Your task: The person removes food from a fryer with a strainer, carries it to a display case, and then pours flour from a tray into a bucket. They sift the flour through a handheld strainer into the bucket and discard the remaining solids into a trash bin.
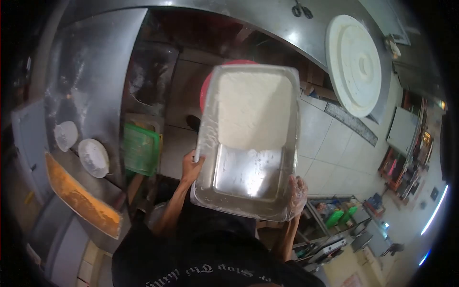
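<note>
A large rectangular metal tray (pixel 248 202) is held up in the middle of the view. Pale, smooth dough or batter (pixel 253 110) covers its far part, while the near part shows bare shiny metal. My left hand (pixel 192 167) grips the tray's left side, fingers bent over the rim. At the lower right corner, my right hand (pixel 297 195) holds the other side and looks coated with something whitish or filmy. Part of a red round container (pixel 205 91) shows behind the tray.
Left, a steel counter (pixel 91 62) bears two white bowls (pixel 93 158) and a long orange-coated tray (pixel 83 196). A green crate (pixel 141 149) stands below. On the right counter are a big white lid (pixel 356 67) and scissors (pixel 302 9). Shelves (pixel 318 217) stand lower right.
</note>
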